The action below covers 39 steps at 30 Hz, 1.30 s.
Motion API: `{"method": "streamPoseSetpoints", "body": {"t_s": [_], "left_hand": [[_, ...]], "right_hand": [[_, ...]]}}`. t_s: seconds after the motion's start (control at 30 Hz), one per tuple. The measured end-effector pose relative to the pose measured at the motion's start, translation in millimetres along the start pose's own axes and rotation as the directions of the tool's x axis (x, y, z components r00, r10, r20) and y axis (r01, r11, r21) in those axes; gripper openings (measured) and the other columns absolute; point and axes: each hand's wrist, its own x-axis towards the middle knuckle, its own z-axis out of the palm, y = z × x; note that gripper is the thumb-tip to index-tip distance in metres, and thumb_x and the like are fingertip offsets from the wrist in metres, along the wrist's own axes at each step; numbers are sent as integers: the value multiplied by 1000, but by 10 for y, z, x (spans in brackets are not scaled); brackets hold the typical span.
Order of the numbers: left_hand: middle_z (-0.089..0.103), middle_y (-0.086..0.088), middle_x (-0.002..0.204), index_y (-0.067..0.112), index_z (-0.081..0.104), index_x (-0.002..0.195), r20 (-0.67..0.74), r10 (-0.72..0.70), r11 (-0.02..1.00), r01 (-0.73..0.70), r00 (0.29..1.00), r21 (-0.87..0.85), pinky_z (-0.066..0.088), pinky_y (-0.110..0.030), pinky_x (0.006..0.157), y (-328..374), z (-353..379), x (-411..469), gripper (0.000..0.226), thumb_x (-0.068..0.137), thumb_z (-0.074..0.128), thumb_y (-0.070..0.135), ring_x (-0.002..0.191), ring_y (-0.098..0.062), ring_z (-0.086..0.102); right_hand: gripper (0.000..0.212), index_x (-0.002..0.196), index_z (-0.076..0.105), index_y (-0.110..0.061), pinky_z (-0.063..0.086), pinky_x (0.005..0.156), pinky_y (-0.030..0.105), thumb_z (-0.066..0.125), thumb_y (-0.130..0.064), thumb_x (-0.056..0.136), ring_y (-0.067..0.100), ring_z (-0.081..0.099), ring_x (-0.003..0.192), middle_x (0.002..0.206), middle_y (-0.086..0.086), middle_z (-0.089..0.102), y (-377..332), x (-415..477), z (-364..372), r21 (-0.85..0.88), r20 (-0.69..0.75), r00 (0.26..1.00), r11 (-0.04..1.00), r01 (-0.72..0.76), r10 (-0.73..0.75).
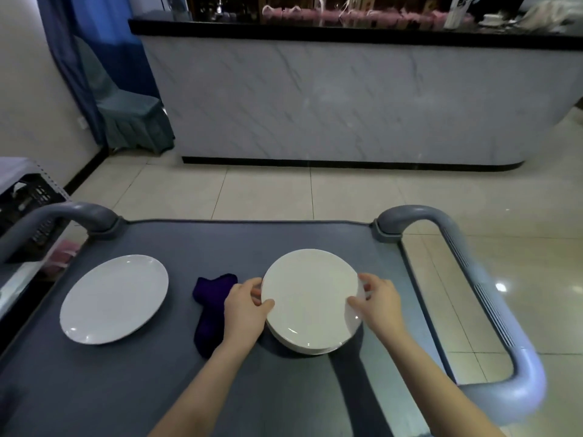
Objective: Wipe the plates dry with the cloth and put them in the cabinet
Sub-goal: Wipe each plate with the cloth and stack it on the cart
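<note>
A stack of white plates [310, 302] sits on the grey cart top [220, 241], right of centre. My left hand [247, 305] grips the left rim of the top plate, thumb over the edge. My right hand [377, 302] grips the right rim the same way. A dark purple cloth [209, 313] lies crumpled on the cart just left of my left hand, partly hidden by my wrist. One more white plate [115, 299] lies alone on the left side of the cart.
The cart has grey tube handles at its left [63, 217] and right [492, 294] sides. A marble-fronted counter [347, 99] with a black top stands across the tiled floor. A covered chair [126, 111] stands at the back left, a black crate [25, 200] at the left.
</note>
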Motion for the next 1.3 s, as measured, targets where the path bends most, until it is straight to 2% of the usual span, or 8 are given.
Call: {"method": "streamPoseSetpoints", "body": {"t_s": [0.27, 0.4, 0.47, 0.57, 0.77, 0.93, 1.17, 1.3], "left_hand": [[72, 8, 92, 22, 72, 103, -21, -100, 975, 93, 995, -202, 55, -24, 78, -10, -67, 16, 31, 79, 73, 3, 83, -10, 69], [74, 10, 89, 30, 72, 92, -55, -110, 953, 89, 992, -290, 53, -19, 74, -38, -296, 79, 32, 77, 73, 2, 81, -6, 70], [74, 11, 88, 30, 72, 92, -59, -106, 950, 83, 993, -302, 52, -17, 73, -67, -417, 112, 31, 77, 73, 3, 79, -3, 69], [74, 9, 91, 26, 73, 100, -50, -91, 945, 71, 995, -320, 53, -20, 76, -119, -591, 165, 31, 77, 74, 5, 84, -6, 70], [74, 3, 97, 19, 72, 110, 20, -25, 938, 30, 1000, -346, 56, -22, 73, -307, -932, 423, 22, 90, 67, 10, 87, -13, 71], [69, 1, 116, 15, 68, 120, -5, 15, 1000, -15, 1000, 20, 44, -20, 92, -618, -1118, 671, 30, 93, 58, 5, 104, -13, 63], [50, -9, 145, 8, 48, 143, 315, 39, 903, -168, 948, 396, 29, -31, 113, -850, -1055, 1047, 53, 93, 64, 15, 136, -25, 42], [61, -11, 114, 10, 63, 120, 317, -53, 915, -81, 947, 394, 45, -38, 97, -953, -1016, 1137, 35, 89, 69, 24, 116, -33, 56]], "right_hand": [[30, 102, 71, -4, 52, 72, 36, 75, -1, 73, 36, 66, 85, 92, 13, 71, -45, 44, 18, 242, -14, 995, 966, -90, 96], [38, 117, 72, -13, 58, 85, 43, 66, 5, 85, 31, 71, 95, 100, 6, 76, -149, 22, 39, 609, 157, 984, 776, -162, 82], [40, 119, 71, -26, 59, 76, 40, 59, 1, 92, 27, 71, 91, 102, 4, 76, -260, -33, 114, 699, 239, 971, 691, -185, 18], [42, 121, 66, -41, 58, 64, 35, 54, -7, 98, 25, 70, 92, 106, 1, 73, -436, -88, 251, 750, 317, 948, 608, -260, 15], [44, 127, 63, -34, 58, 65, 40, 53, -3, 97, 27, 69, 92, 115, 3, 72, -641, -45, 416, 789, 316, 949, 554, -267, 8], [44, 126, 65, -36, 58, 65, 39, 54, -4, 97, 27, 70, 91, 118, 3, 72, -653, 17, 508, 782, 316, 948, 559, -276, 26], [42, 118, 67, -43, 58, 61, 34, 59, -9, 96, 20, 74, 85, 109, -4, 75, -623, 76, 658, 749, 319, 945, 594, -293, 64], [43, 116, 69, -44, 58, 61, 35, 59, -8, 96, 25, 72, 91, 108, -3, 75, -619, 65, 708, 747, 322, 944, 592, -304, 78]]}}
